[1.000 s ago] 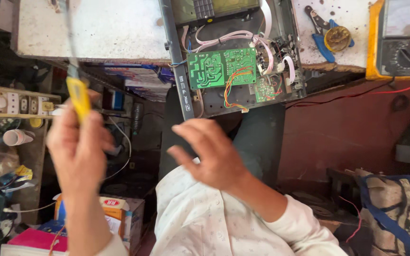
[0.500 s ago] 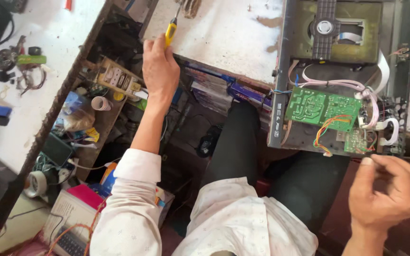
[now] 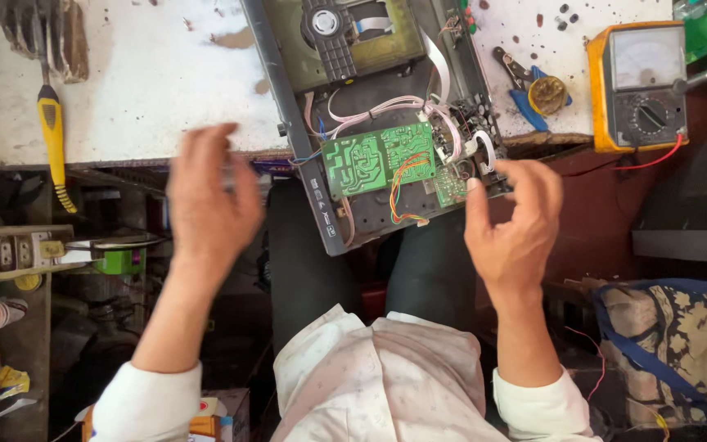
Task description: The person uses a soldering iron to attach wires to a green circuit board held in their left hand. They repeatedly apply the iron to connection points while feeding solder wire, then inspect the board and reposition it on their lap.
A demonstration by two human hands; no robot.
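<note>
An opened disc player chassis [image 3: 288,106] rests partly on the white workbench [image 3: 157,90] and hangs over its front edge. Inside it I see a green circuit board [image 3: 374,157], pale ribbon cables and orange wires. My left hand [image 3: 210,200] hovers open just left of the chassis, fingers spread, holding nothing. My right hand [image 3: 513,221] is at the chassis's lower right corner with its fingers curled and apart, and its fingertips are next to the small green board there. A yellow-handled screwdriver [image 3: 52,135] lies on the bench's left edge.
An orange analogue multimeter [image 3: 640,86] with a red lead stands at the bench's right. Blue-handled pliers [image 3: 525,86] lie beside it. A power strip [image 3: 2,254] and cluttered shelves are at the left. A patterned bag [image 3: 673,336] sits at the lower right.
My left hand let go of the yellow-handled screwdriver, which now lies on the bench, and came back beside the chassis. My right hand rose to the chassis's lower right corner.
</note>
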